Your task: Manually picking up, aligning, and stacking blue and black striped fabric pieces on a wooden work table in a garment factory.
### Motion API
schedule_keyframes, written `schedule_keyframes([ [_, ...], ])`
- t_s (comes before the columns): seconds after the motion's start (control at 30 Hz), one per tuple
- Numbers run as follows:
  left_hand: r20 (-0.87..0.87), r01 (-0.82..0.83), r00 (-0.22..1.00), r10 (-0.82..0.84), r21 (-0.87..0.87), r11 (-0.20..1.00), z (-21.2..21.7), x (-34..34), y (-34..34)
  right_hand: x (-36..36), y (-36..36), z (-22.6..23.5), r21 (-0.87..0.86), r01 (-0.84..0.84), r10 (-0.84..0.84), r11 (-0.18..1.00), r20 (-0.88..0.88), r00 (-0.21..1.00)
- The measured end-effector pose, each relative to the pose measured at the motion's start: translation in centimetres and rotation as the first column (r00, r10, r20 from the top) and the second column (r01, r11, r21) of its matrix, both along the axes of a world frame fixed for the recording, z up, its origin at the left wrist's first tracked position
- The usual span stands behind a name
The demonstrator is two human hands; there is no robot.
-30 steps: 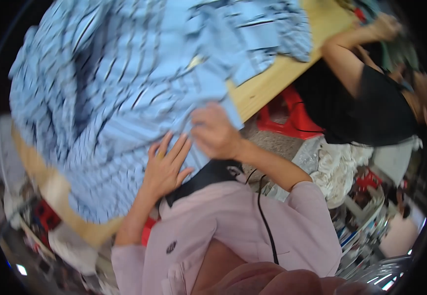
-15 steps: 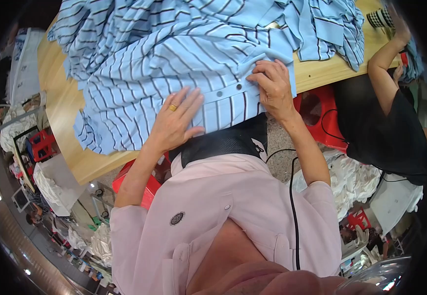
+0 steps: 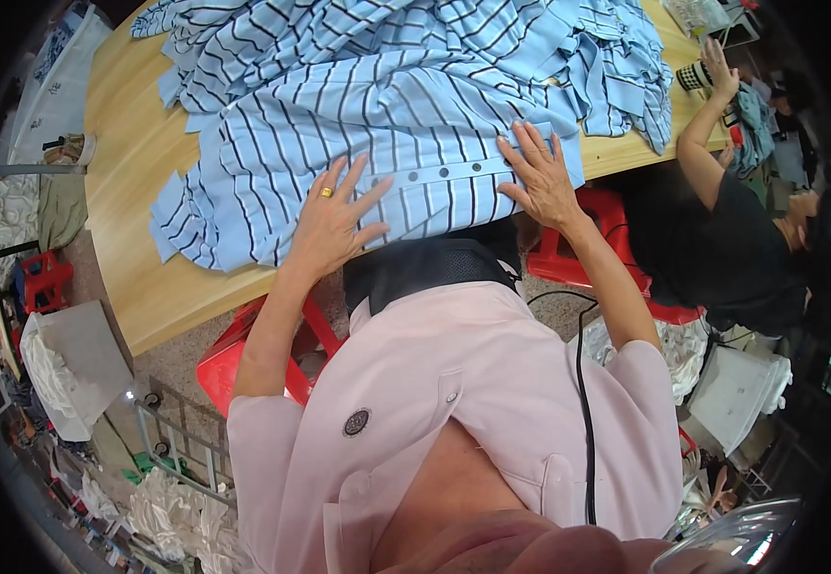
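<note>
The left hand (image 3: 331,222) lies flat, fingers spread, palm down on the shirt (image 3: 377,124), a gold ring on one finger. The right hand (image 3: 540,177) is likewise flat and unclenched, pressing the cloth just beside the button strip (image 3: 439,174). Neither hand grips anything; both only bear down on the fabric.

The shirt is spread along the near edge of the table (image 3: 138,163), its hem overhanging that edge between the two hands. It is thin woven cotton by the look, pale blue with dark stripes, soft and creased, with a row of small round buttons along the strip. More of the same cloth is bunched toward the far right corner.

The likely trouble: the overhanging hem could slide off the smooth wooden top if the palms lift together, and pressing over the creases may set them in rather than flatten them.

The table is light wood with a rounded left end. Red stools (image 3: 243,364) stand beneath it. At the right edge another person (image 3: 721,239) in black raises a hand.
</note>
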State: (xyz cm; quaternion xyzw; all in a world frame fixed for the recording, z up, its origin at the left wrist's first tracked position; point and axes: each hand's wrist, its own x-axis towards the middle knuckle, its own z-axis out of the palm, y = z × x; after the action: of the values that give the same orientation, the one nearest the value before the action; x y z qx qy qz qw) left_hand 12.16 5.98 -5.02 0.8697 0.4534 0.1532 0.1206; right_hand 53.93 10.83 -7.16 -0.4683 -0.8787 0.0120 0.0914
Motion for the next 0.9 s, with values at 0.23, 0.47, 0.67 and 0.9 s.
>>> schedule_keyframes([
  [0.23, 0.104, 0.041, 0.994, -0.043, 0.015, 0.999, -1.0, -0.8, 0.0, 0.0, -0.2, -0.3, 0.034, 0.042, -0.042, 0.999, -0.002, 0.999],
  [0.47, 0.242, 0.009, 0.97, 0.001, -0.042, 0.999, -1.0, -0.7, 0.1, -0.8, -0.5, -0.4, 0.022, 0.272, -0.258, 0.962, -0.25, 0.933],
  [0.67, 0.193, 0.041, 0.981, -0.035, -0.031, 0.999, -1.2, -0.5, 0.6, -1.1, -0.7, -0.8, -0.166, 0.745, -0.705, 0.646, -0.503, 0.5],
  [0.9, 0.229, 0.049, 0.972, -0.047, -0.003, 0.999, -0.8, -0.4, 0.5, -4.1, 0.4, 1.0, -0.223, 0.642, -0.667, 0.733, -0.421, 0.615],
])
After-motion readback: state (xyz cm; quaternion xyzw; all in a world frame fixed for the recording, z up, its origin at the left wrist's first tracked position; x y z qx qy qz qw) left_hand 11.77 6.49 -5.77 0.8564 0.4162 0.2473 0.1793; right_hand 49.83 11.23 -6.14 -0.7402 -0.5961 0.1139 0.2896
